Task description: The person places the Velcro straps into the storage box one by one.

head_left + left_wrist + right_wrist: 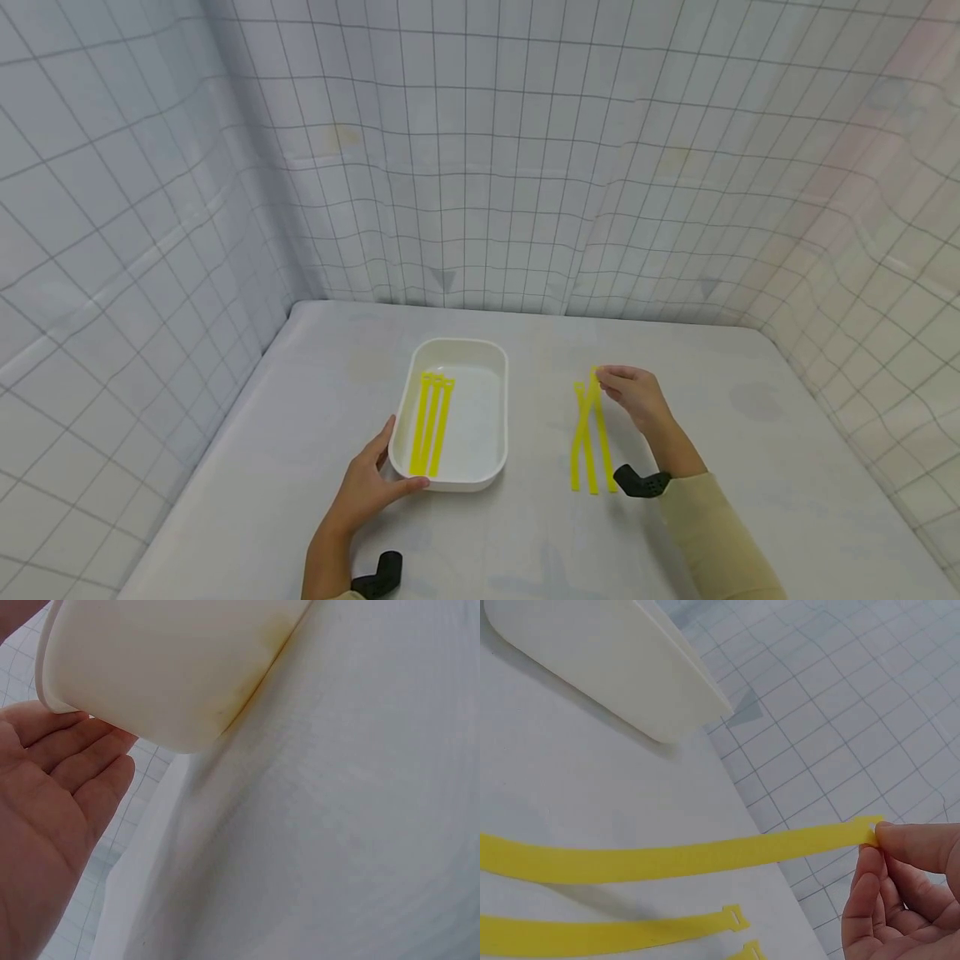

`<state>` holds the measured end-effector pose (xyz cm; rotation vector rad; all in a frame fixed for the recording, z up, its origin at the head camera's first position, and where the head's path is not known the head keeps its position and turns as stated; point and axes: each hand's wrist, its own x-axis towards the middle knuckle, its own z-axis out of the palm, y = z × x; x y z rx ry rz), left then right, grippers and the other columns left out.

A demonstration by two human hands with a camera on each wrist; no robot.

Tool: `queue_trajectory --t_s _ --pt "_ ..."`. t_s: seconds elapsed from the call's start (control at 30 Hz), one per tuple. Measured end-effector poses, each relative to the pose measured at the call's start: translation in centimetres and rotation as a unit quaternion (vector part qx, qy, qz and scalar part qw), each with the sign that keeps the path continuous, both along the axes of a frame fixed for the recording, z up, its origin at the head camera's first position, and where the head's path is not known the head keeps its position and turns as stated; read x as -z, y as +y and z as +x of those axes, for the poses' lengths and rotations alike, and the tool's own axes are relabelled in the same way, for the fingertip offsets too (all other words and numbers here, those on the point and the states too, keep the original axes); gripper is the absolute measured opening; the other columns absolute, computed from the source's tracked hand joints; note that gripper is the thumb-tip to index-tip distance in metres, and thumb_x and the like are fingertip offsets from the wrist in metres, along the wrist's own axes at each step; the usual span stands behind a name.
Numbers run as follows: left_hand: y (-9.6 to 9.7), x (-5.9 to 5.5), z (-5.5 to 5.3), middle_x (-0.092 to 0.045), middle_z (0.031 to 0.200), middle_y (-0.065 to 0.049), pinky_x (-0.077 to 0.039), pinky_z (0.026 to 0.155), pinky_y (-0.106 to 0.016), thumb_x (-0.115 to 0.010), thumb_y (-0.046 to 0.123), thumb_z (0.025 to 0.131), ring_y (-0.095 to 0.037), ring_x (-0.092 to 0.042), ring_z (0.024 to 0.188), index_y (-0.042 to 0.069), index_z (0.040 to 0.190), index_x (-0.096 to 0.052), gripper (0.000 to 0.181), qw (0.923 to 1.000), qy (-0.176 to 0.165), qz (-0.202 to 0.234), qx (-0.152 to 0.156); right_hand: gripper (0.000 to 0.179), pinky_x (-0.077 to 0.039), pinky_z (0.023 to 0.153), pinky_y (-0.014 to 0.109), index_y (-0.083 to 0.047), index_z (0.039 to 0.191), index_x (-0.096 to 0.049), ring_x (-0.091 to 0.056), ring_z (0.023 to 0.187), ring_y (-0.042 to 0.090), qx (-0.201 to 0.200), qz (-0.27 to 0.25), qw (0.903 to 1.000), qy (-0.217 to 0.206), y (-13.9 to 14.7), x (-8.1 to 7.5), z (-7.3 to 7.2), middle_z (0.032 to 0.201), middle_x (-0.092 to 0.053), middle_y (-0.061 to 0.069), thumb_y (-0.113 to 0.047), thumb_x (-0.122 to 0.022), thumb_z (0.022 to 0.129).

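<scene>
My left hand holds the near left corner of a white tray, thumb along the front rim and fingers against the left wall. Three yellow hook-and-loop cable ties lie side by side in the tray's left half, slotted heads at the far end. To the right of the tray, my right hand pinches the head of another yellow cable tie between thumb and fingertips. Its head end is raised and its strip crosses over two more cable ties lying on the table.
A white cloth covers the table. Grid-patterned white curtains hang behind it and on both sides. Black wrist-worn devices sit on both wrists.
</scene>
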<state>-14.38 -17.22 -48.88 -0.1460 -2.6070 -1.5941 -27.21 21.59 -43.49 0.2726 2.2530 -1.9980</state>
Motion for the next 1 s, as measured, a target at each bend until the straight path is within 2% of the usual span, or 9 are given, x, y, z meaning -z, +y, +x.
queue_trajectory --t_s 0.23,0.43,0.77,1.0 --pt "0.0 0.1 0.0 -0.024 0.148 -0.014 -0.029 0.103 -0.042 -0.085 0.035 0.062 -0.029 -0.025 0.133 -0.001 0.144 -0.024 0.108 1.0000 -0.001 -0.003 -0.002 0.039 -0.047 0.090 0.031 0.010 0.115 -0.055 -0.059 0.085 0.013 -0.007 -0.019 0.9997 0.010 0.2 -0.5 0.3 0.092 -0.063 -0.001 -0.014 -0.065 0.086" --pt "0.0 -0.1 0.0 -0.024 0.148 -0.014 -0.028 0.103 -0.042 -0.085 0.034 0.062 -0.029 -0.025 0.133 -0.002 0.144 -0.023 0.108 1.0000 0.003 0.002 0.000 0.038 -0.049 0.086 0.027 0.011 0.113 -0.055 -0.059 0.090 0.019 -0.006 -0.024 0.9995 0.019 0.2 -0.7 0.6 0.090 -0.063 -0.001 -0.013 -0.066 0.086" --pt "-0.1 0.0 -0.1 -0.024 0.148 -0.014 -0.029 0.103 -0.042 -0.085 0.035 0.063 -0.030 -0.025 0.133 -0.001 0.144 -0.023 0.108 1.0000 0.002 -0.005 0.000 0.040 -0.046 0.092 0.034 0.009 0.114 -0.056 -0.058 0.090 0.017 -0.008 0.005 0.9997 0.023 0.1 -1.0 1.1 0.101 -0.062 0.007 -0.019 -0.067 0.086" --pt "0.0 0.0 -0.1 -0.025 0.147 -0.015 -0.030 0.102 -0.043 -0.084 0.035 0.063 -0.031 -0.026 0.133 -0.001 0.144 -0.023 0.107 0.9999 -0.007 -0.007 -0.002 0.041 -0.046 0.092 0.033 0.009 0.113 -0.056 -0.057 0.097 0.025 -0.003 0.016 0.9994 0.030 0.0 -1.3 1.5 0.099 -0.062 0.005 -0.020 -0.067 0.086"
